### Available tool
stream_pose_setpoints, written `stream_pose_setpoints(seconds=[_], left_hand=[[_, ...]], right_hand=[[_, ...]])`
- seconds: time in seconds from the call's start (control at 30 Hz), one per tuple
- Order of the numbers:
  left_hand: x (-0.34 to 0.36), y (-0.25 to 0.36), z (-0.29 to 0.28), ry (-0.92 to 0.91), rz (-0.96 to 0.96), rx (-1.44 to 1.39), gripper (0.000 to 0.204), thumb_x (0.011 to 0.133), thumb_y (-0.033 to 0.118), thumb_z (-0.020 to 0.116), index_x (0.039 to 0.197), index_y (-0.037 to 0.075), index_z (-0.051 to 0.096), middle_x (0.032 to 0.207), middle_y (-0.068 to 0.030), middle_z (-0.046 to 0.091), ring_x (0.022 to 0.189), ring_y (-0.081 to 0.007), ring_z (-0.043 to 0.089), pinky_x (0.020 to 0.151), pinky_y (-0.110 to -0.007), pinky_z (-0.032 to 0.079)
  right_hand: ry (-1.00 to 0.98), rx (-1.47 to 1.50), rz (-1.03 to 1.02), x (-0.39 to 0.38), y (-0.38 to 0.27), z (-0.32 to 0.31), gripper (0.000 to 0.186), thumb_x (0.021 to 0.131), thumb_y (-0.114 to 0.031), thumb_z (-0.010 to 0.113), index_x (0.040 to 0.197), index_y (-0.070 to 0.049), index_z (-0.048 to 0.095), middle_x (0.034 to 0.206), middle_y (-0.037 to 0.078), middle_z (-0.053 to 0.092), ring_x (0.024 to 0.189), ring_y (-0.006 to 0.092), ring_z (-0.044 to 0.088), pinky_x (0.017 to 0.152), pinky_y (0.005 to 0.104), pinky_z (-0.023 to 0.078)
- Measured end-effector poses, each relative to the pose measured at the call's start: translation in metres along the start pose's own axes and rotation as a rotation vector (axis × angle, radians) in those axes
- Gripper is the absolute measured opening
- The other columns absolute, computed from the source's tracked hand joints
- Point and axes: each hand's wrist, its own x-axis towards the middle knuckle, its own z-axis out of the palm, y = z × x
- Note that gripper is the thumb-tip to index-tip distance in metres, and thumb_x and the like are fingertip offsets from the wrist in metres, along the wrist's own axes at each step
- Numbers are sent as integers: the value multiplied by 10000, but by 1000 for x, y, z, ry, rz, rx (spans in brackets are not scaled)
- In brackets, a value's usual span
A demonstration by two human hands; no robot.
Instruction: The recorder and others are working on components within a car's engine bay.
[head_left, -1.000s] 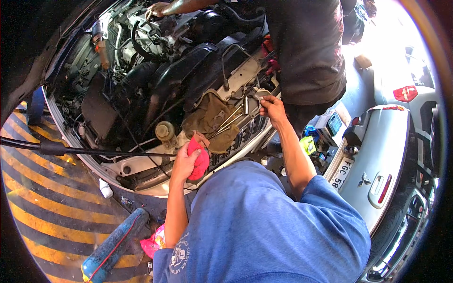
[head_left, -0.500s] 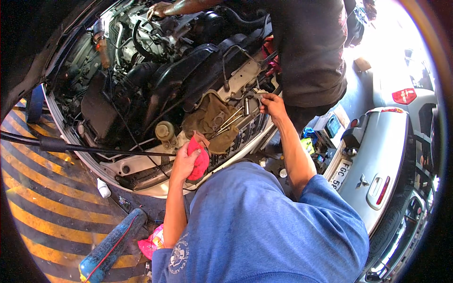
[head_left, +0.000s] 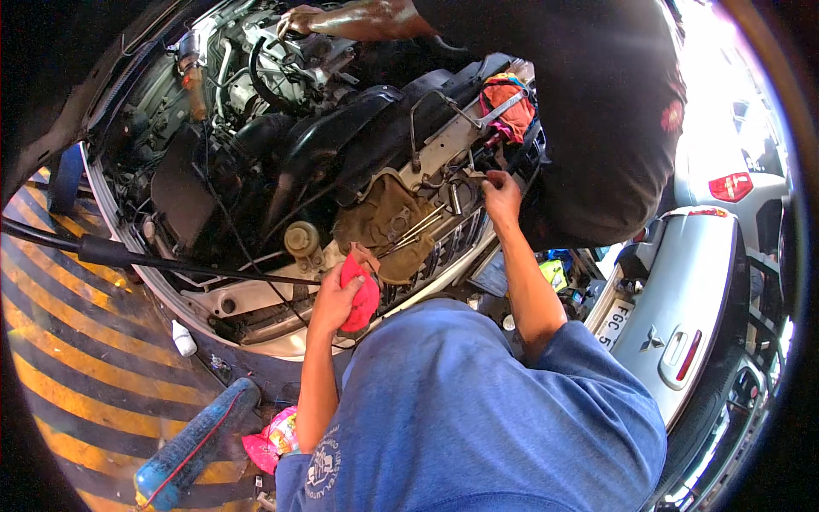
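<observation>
My left hand is closed around a red cloth, in front of the open engine bay. A small brownish flat piece sticks up at the cloth's top edge. My right hand reaches to the front panel of the car, its thumb and fingers pinched together near a small grey object I cannot make out. Just left of those fingers a shiny metal socket lies on the panel. Several thin metal rods rest on a brown rag between my hands.
A co-worker's hand reaches over the engine; their dark-clothed body stands at the right. A wrench lies on a bright cloth. A black prop rod crosses on the left. A blue cylinder lies on the floor.
The co-worker's body has shifted right and their forearm shows more, uncovering the bright cloth and wrench. My right hand stays at the panel, its fingers slightly turned. My left hand still grips the red cloth.
</observation>
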Motion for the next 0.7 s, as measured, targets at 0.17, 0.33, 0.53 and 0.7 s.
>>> stream_pose_setpoints(seconds=[0.17,0.33,0.53,0.7], left_hand=[[3,-3,1,-6,-20,24,283,944,115,640,1198,-3,606,986,-54,678,894,-141,636,824,-306,506],[8,3,6,-45,0,50,290,956,106,622,1226,3,591,995,-27,664,885,-118,617,822,-288,500],[7,5,5,-45,-3,2,280,947,120,637,1194,-7,604,997,-56,686,888,-131,633,820,-298,506],[3,-1,1,-7,-14,42,279,947,123,642,1191,-8,606,981,-44,679,879,-121,626,808,-294,505]], right_hand=[[-85,24,217,-31,10,-14,285,852,-186,714,1077,-12,702,987,137,744,902,251,715,826,346,534],[-147,60,303,-41,-11,-9,285,837,-190,740,1034,11,697,933,142,746,922,238,723,825,366,559],[-96,-219,84,-37,-34,-3,291,810,-243,745,965,3,728,952,227,727,935,373,705,849,438,538],[-126,-293,96,-23,-33,4,288,807,-268,750,961,-24,740,960,207,731,929,357,706,866,444,531]])
